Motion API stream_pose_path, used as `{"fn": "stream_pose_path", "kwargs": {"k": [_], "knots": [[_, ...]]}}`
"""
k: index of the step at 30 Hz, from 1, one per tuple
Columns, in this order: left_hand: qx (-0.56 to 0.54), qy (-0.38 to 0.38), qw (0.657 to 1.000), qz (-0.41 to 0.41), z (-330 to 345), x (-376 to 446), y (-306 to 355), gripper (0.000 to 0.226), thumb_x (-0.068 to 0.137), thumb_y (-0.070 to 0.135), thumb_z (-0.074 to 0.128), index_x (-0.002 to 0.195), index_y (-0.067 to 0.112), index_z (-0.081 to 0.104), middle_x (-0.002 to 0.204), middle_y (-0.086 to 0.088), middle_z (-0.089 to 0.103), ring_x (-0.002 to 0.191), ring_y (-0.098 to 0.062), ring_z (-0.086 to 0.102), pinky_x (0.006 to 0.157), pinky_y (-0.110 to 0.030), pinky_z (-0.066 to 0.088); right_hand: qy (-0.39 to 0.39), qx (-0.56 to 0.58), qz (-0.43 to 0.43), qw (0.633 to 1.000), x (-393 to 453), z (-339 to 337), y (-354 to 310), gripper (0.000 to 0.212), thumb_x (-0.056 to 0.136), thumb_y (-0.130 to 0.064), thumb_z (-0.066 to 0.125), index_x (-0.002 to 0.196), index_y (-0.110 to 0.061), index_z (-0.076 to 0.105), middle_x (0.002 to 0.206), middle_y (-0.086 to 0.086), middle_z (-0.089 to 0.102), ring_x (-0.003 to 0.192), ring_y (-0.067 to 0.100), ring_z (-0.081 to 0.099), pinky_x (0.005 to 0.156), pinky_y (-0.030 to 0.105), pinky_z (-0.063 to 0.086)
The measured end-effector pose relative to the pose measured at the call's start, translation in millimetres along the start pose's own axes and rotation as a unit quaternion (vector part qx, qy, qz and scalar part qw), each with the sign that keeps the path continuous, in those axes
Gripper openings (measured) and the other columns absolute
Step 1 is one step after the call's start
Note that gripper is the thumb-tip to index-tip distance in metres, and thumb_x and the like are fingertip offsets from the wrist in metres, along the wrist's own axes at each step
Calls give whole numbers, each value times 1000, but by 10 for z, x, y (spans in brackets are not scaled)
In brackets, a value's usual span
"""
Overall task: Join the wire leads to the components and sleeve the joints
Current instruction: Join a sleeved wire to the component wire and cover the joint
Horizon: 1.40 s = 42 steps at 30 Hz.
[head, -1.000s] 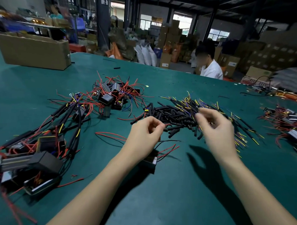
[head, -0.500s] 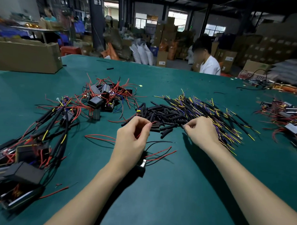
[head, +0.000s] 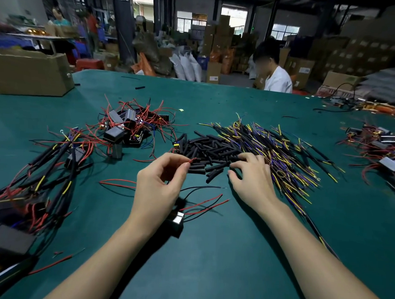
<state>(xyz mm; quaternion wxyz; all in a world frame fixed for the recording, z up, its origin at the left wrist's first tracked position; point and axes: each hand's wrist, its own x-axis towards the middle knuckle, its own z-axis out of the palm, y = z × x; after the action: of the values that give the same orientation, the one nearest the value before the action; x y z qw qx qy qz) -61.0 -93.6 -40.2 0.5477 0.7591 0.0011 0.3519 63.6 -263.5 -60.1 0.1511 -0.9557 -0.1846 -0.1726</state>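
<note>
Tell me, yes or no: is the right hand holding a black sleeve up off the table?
No. The right hand rests fingers-down on the pile of black sleeves on the green table, lifting none.

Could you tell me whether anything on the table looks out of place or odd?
A few stray bits lie apart from the piles: a short black sleeve far up the table, and a loose red wire near the left edge. Otherwise nothing stands out.

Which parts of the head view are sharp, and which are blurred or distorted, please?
Head view: the left hand, right hand and black sleeve pile are sharp; the far table edge bows from wide-angle distortion; the bottom-left corner blurs; soft arm shadows fall on the mat.
</note>
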Motion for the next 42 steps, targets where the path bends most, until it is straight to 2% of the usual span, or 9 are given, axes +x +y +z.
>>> {"fn": "stream_pose_path", "kwargs": {"k": [7,9,11,13,15,19,21,27,42], "knots": [[-5,-1,1000,-12,-7,0,8,8,89,9,65,87,16,69,76,4,68,71,-10,61,72,-30,52,-41,-17,-26,999,24,54,11,41,99,-39,42,132,-18,52,152,-7,33,135,17,23,96,36,15],[-10,4,1000,-22,-15,14,8,10,88,10,66,86,18,70,77,4,69,70,-6,61,70,-21,50,23,18,-48,998,9,3,-16,41,97,-33,49,134,-17,52,148,-5,39,132,18,30,97,33,17],[-25,8,999,-41,-21,39,15,10,87,9,67,84,18,71,80,2,69,70,-1,60,69,-13,45,134,134,-60,980,8,-96,-92,33,93,-19,59,125,-11,61,134,4,54,122,21,46,100,34,27],[-56,4,996,-71,-33,68,19,9,86,9,69,84,16,73,80,1,70,69,2,59,68,-9,44,205,309,-33,928,-11,-239,-206,20,88,-5,62,106,-10,71,108,7,67,95,16,59,88,27,44],[-87,-16,991,-104,-64,98,19,6,85,11,69,85,14,74,72,9,69,66,4,58,67,-8,45,177,471,18,864,-60,-366,-333,19,88,0,61,93,-15,71,88,4,69,75,9,57,71,17,46],[-129,-60,977,-161,-158,166,-10,8,86,13,68,84,17,75,69,7,69,66,-3,59,67,-12,48,90,672,67,732,-159,-479,-556,19,88,3,61,92,-14,64,74,-3,63,64,10,59,65,20,47],[-164,-73,964,-198,-200,203,-21,12,86,10,66,83,17,75,72,0,69,70,-9,61,70,-17,50,73,716,63,691,-185,-528,-638,23,87,4,61,99,-16,60,71,-3,62,63,12,61,64,21,50],[-256,-97,930,-246,-282,255,-5,14,85,3,62,83,9,74,70,-4,68,64,-10,64,62,-13,50,64,676,30,734,-257,-521,-761,15,89,1,60,97,-11,64,76,4,64,65,12,64,61,19,51],[-224,-99,940,-238,-262,240,8,14,87,7,64,80,13,73,69,-1,68,64,-6,63,61,-12,49,82,691,37,718,-288,-443,-780,12,90,-4,62,89,-16,66,72,-2,66,65,13,61,60,19,48]]}}
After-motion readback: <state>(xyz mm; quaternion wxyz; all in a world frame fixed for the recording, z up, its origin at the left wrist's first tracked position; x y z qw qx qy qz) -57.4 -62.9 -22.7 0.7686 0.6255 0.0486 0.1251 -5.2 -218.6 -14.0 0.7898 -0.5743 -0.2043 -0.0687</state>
